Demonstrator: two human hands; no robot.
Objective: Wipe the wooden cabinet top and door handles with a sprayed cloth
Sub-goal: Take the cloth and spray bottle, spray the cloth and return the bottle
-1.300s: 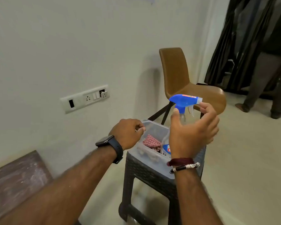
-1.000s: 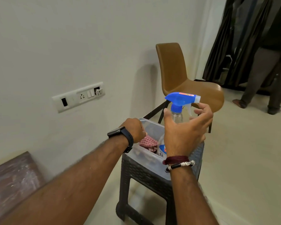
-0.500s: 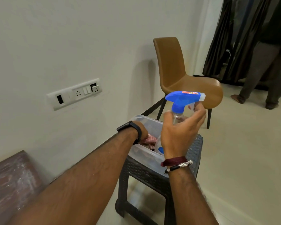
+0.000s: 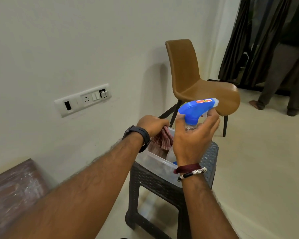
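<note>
The left hand (image 4: 151, 124) is pinching the checked cloth (image 4: 163, 139) out of the plastic tub (image 4: 155, 163) while the right hand (image 4: 193, 138) is gripping the spray bottle (image 4: 196, 111); trailing cloth may be snagging the tub, tipping it off the stool (image 4: 212, 152).

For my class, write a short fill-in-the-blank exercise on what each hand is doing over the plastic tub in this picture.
1. The right hand grips the clear spray bottle with the ____ trigger head.
2. The left hand pinches the red checked ____ over the clear plastic tub.
3. The tub sits on a dark woven-pattern ____.
4. Behind it stands a ____ chair with dark legs.

Missing words: blue; cloth; stool; brown
</note>
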